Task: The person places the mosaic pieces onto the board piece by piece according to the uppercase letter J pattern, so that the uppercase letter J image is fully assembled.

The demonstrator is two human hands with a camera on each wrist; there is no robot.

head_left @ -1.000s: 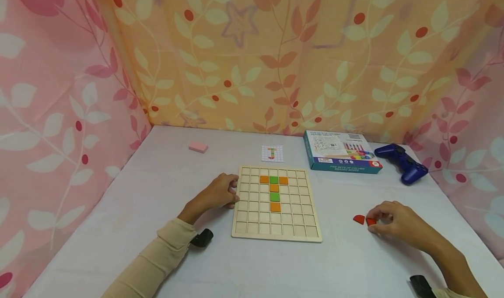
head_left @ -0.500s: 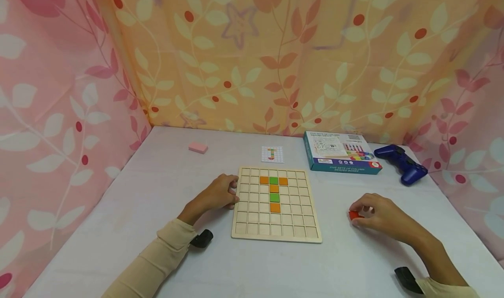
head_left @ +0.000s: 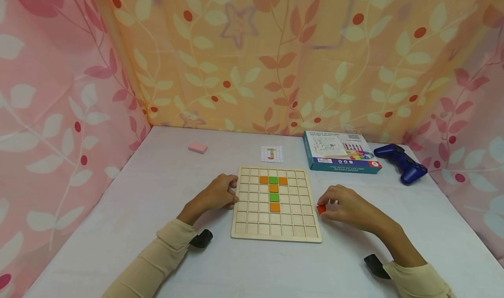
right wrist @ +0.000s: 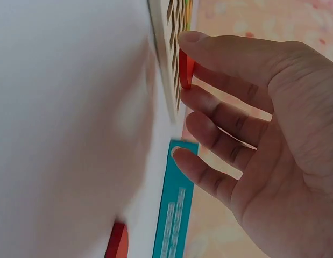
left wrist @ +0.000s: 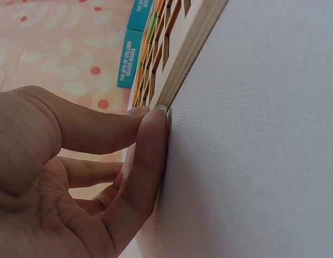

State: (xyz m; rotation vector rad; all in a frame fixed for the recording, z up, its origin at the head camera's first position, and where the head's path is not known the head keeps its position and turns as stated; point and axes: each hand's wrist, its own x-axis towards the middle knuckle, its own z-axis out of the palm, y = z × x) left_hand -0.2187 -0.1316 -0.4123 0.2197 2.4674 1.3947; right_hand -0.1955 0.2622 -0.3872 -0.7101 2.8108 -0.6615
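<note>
My left hand [head_left: 216, 193] holds the left edge of a square wooden grid board [head_left: 252, 230]; in the left wrist view its fingertips meet at that edge [left wrist: 174, 70]. Orange and green square tiles [head_left: 274, 197] form a T shape in the board's cells. Beside the board's right edge, my right hand [head_left: 348, 206] pinches a red tile [head_left: 321, 208] between thumb and finger. From the right wrist, this red tile [right wrist: 186, 70] appears nearly edge-on, its other fingers spread loosely. A second red tile [right wrist: 118, 241] lies on the table there; the right hand hides it from the head camera.
Behind the board lies a small pattern card [head_left: 271, 154]. A teal game box [head_left: 342, 151] and a blue game controller [head_left: 400, 163] stand at the back right. A pink block [head_left: 197, 147] is at the back left. Patterned curtains [head_left: 252, 70] enclose the white table [head_left: 157, 171].
My right hand has moved left with a red tile, from beside the other red tile to the board's right edge. My left hand stays at the board's left edge.
</note>
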